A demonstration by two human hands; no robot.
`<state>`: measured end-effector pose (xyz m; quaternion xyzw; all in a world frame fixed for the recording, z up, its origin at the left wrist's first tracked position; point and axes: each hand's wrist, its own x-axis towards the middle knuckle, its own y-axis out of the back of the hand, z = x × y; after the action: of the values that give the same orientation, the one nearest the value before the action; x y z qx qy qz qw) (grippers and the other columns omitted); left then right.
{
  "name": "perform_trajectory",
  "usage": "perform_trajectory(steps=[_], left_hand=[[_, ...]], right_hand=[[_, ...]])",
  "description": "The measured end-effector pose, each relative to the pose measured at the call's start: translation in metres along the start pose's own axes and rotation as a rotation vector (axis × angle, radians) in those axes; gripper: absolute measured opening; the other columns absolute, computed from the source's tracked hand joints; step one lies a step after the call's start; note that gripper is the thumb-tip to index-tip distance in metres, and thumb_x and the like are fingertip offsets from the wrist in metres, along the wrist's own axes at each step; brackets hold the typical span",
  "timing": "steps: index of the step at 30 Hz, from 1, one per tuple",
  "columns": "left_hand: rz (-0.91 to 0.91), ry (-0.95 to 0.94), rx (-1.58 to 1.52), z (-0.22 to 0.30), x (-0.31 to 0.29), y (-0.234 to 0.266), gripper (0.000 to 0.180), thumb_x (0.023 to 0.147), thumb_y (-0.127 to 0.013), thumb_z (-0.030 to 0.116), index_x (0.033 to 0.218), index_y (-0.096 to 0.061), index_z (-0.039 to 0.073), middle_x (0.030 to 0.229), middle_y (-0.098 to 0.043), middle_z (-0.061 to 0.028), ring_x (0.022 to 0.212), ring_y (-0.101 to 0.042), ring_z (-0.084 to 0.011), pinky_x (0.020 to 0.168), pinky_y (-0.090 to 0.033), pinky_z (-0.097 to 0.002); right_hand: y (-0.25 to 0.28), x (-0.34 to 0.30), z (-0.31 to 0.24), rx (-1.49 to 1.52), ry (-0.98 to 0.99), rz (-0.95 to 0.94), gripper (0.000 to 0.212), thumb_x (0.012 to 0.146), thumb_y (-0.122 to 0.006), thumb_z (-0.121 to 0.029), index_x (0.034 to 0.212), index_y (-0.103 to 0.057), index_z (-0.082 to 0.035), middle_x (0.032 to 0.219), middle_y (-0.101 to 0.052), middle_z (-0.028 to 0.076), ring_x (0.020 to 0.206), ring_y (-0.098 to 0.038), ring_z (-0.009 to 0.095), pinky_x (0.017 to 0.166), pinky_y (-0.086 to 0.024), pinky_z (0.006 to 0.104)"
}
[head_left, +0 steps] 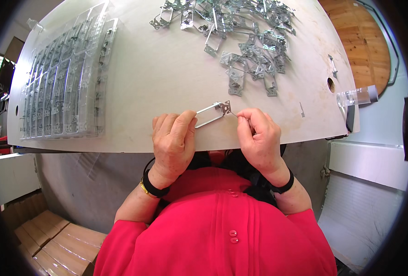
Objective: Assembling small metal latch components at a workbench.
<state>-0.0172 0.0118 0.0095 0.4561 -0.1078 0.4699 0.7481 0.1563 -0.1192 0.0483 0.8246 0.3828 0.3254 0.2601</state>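
Note:
My left hand (172, 143) pinches one end of a long, open-framed metal bracket (208, 107) just above the near edge of the table. The bracket's free end carries a flat plate with cut-outs and points toward my right hand (262, 141). Between that hand's thumb and forefinger is a thin metal pin (233, 113), its tip at or very close to the plate; whether they touch I cannot tell. Farther back lies a heap of similar metal brackets (259, 64), tangled together.
Stacked clear plastic trays (103, 83) filled with metal parts stand on the left of the white table (144, 69). A clear bottle (356, 96) lies at the right edge, near a hole (331, 84). One loose bracket (333, 66) and a small metal strip (302, 109) lie right.

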Motion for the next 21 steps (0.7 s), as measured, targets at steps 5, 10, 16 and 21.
perform_trajectory(steps=[5,10,16,21], left_hand=[[-0.005,0.011,-0.014,0.0,-0.0005,0.0009,0.019,0.092,-0.079,-0.003,0.109,-0.073,0.005,0.08,-0.065,-0.0065,0.072,-0.058,-0.0255,0.073,-0.043,-0.0384],[0.005,0.0,-0.041,0.0007,-0.0001,0.0007,0.02,0.091,-0.08,-0.003,0.109,-0.073,0.005,0.079,-0.065,-0.0064,0.072,-0.058,-0.0254,0.074,-0.044,-0.0379],[0.005,0.001,-0.058,-0.0009,-0.0002,-0.0004,0.021,0.091,-0.08,-0.003,0.109,-0.072,0.005,0.08,-0.065,-0.0063,0.072,-0.058,-0.0253,0.074,-0.045,-0.0378],[0.013,0.001,-0.061,-0.0012,-0.0007,0.0006,0.021,0.091,-0.08,-0.003,0.109,-0.072,0.005,0.08,-0.065,-0.0062,0.071,-0.058,-0.0251,0.074,-0.044,-0.0376]], right_hand=[[-0.0055,-0.0013,0.0023,0.084,-0.08,0.002,0.008,0.096,-0.068,-0.001,0.101,-0.07,-0.006,0.069,-0.065,0.01,0.066,-0.063,0.032,0.064,-0.051,0.0429],[-0.0037,-0.0035,0.0019,0.107,-0.13,-0.029,0.007,0.096,-0.068,-0.001,0.102,-0.069,-0.005,0.071,-0.066,0.011,0.069,-0.065,0.033,0.064,-0.052,0.0439],[-0.0056,-0.0015,0.0014,0.108,-0.164,-0.027,0.007,0.096,-0.068,-0.001,0.102,-0.069,-0.005,0.072,-0.066,0.012,0.068,-0.065,0.033,0.063,-0.052,0.0433],[-0.0058,-0.0012,0.0004,0.133,-0.189,-0.034,0.006,0.097,-0.068,-0.002,0.101,-0.07,-0.005,0.073,-0.067,0.012,0.068,-0.065,0.033,0.063,-0.052,0.043]])
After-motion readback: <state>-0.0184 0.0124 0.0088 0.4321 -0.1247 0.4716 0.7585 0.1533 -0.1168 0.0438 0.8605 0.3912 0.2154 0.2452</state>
